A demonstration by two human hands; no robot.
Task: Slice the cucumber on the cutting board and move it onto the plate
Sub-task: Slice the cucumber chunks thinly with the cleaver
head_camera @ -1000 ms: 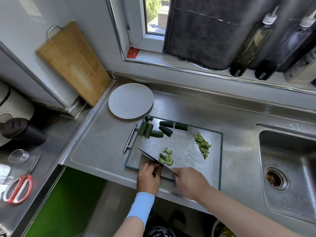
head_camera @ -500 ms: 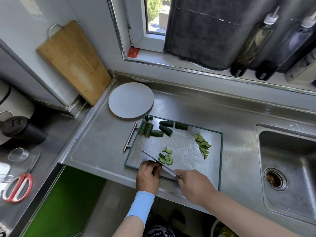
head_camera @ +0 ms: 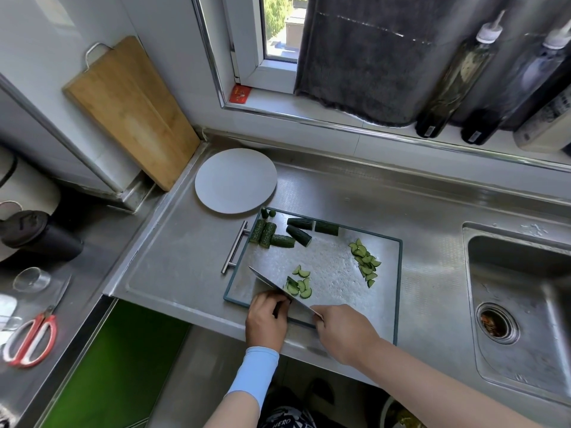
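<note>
On the cutting board [head_camera: 333, 273], the left hand [head_camera: 267, 319] curls its fingers [head_camera: 273, 299] over a cucumber piece [head_camera: 277, 309]. The right hand [head_camera: 343, 332] grips the knife [head_camera: 278, 287] beside cut slices [head_camera: 299, 285]. More chunks [head_camera: 284, 234] lie near the white plate [head_camera: 235, 180] on the counter [head_camera: 173, 267].

Dark green cucumber chunks [head_camera: 298, 232] lay along the far edge of the steel, teal-rimmed cutting board [head_camera: 333, 267]. Two small heaps of half-moon slices [head_camera: 366, 264] sat nearer. The round grey plate [head_camera: 235, 180] lay flat just beyond its far left corner.
</note>
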